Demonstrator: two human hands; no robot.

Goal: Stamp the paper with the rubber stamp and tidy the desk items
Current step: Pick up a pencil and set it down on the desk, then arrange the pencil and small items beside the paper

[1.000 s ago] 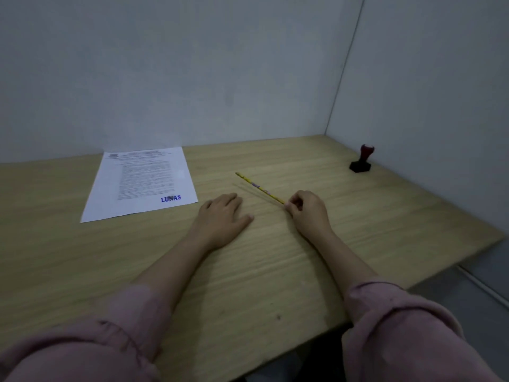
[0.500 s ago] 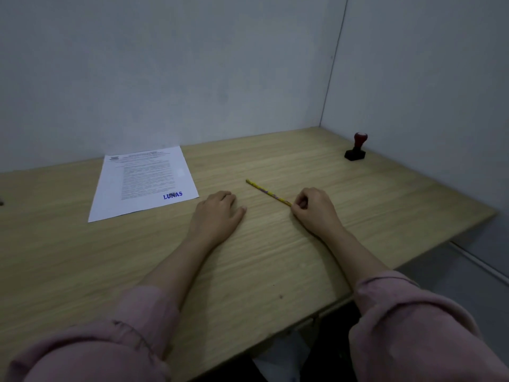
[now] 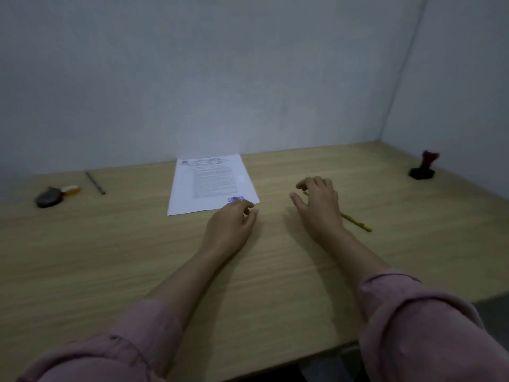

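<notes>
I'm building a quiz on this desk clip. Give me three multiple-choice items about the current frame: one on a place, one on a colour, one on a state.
1. Where does the rubber stamp stand?
A. On the paper
B. Far right, near the side wall
C. In the left hand

2. What colour is the stamp mark on the paper?
A. Blue
B. Red
C. Green

3. How is the right hand?
A. Fisted around the stamp
B. Flat on the paper
C. Open, fingers spread, above the pencil

Answers:
1 B: the stamp sits alone by the right wall.
2 A: the mark at the sheet's lower right corner is blue.
3 C: the fingers are spread and grip nothing.
</notes>
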